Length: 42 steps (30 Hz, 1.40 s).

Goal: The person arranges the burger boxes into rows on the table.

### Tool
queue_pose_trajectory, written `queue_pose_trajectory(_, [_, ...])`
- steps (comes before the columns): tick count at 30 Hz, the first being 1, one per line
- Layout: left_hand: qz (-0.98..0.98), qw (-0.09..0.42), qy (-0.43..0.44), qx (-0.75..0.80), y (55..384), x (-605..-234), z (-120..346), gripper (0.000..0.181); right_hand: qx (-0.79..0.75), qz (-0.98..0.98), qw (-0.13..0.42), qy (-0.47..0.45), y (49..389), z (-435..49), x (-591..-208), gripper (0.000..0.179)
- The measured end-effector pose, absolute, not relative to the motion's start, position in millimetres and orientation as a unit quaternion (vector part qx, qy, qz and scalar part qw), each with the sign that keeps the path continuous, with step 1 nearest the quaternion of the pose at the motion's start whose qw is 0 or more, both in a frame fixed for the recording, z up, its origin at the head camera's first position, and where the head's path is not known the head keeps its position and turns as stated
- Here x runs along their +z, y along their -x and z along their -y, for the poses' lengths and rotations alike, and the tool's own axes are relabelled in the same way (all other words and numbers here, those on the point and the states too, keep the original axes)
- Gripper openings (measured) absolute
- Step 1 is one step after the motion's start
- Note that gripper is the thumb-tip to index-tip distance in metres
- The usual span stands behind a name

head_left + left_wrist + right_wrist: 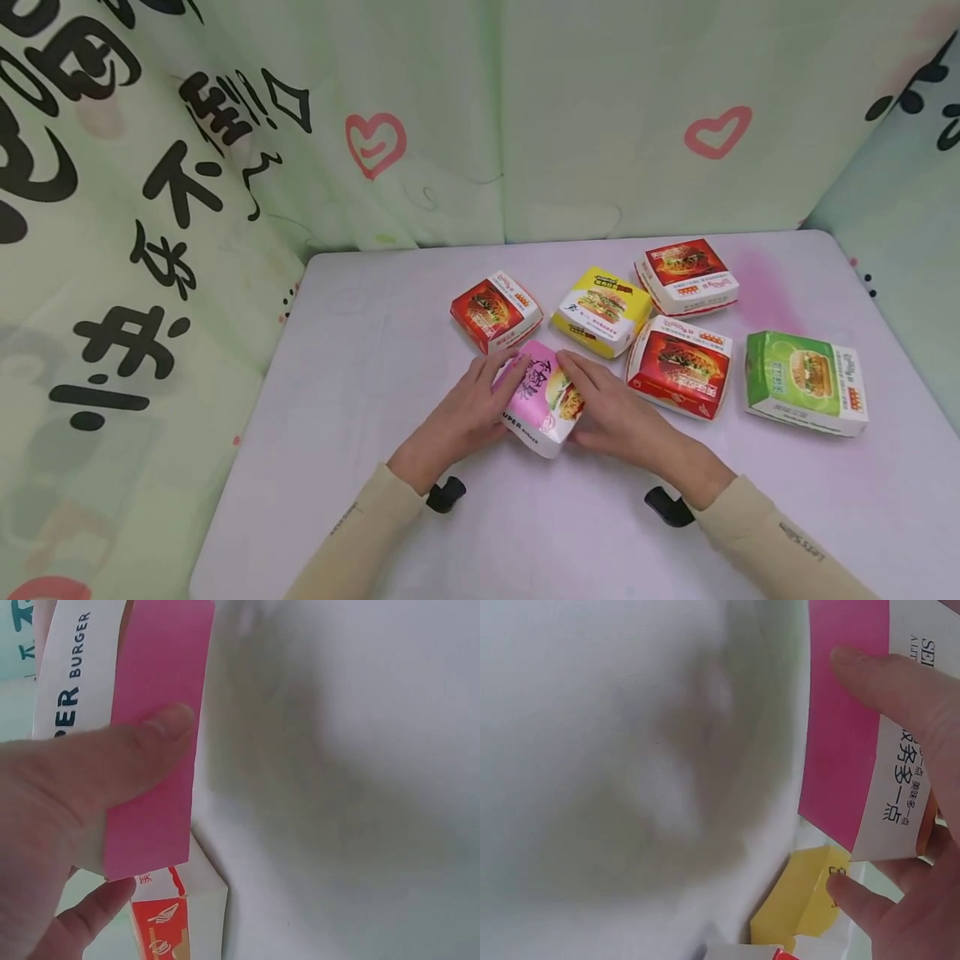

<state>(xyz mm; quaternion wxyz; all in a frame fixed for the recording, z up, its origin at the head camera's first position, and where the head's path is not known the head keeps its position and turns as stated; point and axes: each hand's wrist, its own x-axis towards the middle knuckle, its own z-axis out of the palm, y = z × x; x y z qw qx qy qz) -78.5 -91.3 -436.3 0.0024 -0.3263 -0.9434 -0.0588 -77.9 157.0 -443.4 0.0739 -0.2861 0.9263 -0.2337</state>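
A pink and white burger box point(542, 396) is gripped between both hands over the near middle of the table. My left hand point(474, 404) holds its left side, with the thumb along the pink side in the left wrist view and fingers round the far end. On the opposite side my right hand point(611, 417) grips the box, its thumb point(885, 679) on the pink side. Just beyond the left fingertips lies a small red burger box point(491, 312). A yellow burger box point(602, 311) is close beyond the right hand.
Right of the hands a red and white box point(681, 367) lies on the white table point(360, 350), with another red box point(686, 277) behind it. A green box point(806, 383) is at the far right. A patterned curtain point(585, 158) hangs behind the table.
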Motion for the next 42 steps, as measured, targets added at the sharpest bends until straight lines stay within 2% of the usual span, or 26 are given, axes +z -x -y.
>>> queue_pose_trajectory(8, [0.953, 0.053, 0.299, -0.025, 74, -432, 86, 0.091, -0.224, -0.939, 0.018, 0.262, 77, -152, -445, 0.108])
queue_pose_trajectory(11, [0.955, 0.037, 0.293, -0.02, 72, -430, 83, 0.097, -0.223, -0.941, -0.002, 0.256, 76, -149, -446, 0.107])
queue_pose_trajectory(17, [0.965, -0.026, 0.26, -0.036, 69, -430, 74, 0.121, -0.223, -0.942, -0.026, 0.248, 71, -145, -449, 0.107])
queue_pose_trajectory(22, [0.97, -0.008, 0.243, -0.029, 69, -431, 70, 0.119, -0.214, -0.945, -0.037, 0.244, 68, -140, -449, 0.107])
queue_pose_trajectory(32, [0.962, 0.0, 0.27, -0.045, 73, -431, 79, 0.114, -0.205, -0.942, -0.041, 0.263, 68, -142, -449, 0.107])
queue_pose_trajectory(42, [0.936, 0.001, 0.347, -0.053, 79, -431, 85, 0.115, -0.165, -0.933, -0.042, 0.318, 75, -142, -447, 0.116])
